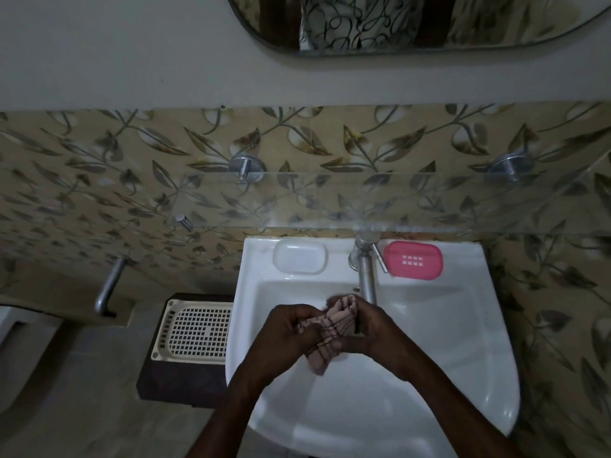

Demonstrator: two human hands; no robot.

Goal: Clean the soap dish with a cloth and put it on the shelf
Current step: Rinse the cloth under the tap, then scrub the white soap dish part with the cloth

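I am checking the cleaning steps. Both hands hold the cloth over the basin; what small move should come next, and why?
Probably the right hand should release the cloth and reach for the pink soap dish on the sink rim, right of the tap. Both hands grip only the cloth, and no dish is held.

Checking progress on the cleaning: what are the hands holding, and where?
Both the left hand and right hand grip the bunched cloth around its middle, over the sink. Neither soap dish is held.
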